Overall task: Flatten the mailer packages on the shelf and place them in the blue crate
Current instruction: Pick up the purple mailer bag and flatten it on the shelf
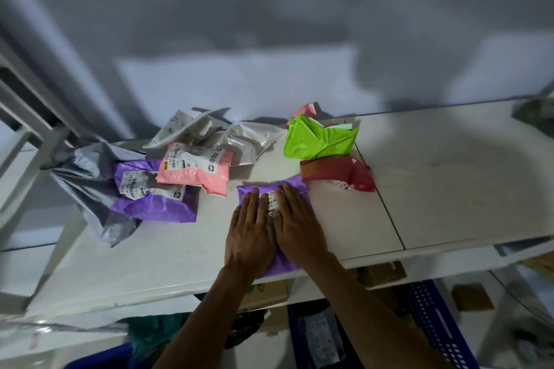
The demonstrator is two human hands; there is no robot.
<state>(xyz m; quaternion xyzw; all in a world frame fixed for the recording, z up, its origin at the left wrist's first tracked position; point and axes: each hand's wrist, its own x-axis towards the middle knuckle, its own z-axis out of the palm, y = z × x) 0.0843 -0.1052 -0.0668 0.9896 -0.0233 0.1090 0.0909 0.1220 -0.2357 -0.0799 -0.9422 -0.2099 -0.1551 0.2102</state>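
Pressing 2 flat palms down, I have my left hand (250, 231) and right hand (296, 228) side by side on the purple mailer (295, 184), fingers straight, gripping nothing. It lies at the front of the shelf (449, 189), its near end over the edge. An uneven push could slide the slick bag off, missing the blue crate (434, 317) below; trapped air may puff it back.

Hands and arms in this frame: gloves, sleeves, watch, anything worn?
Left hand and right hand are bare, with no gloves. Both forearms are bare down to the frame edge, and no sleeve is in view. I can make out no watch, ring, band or marking.
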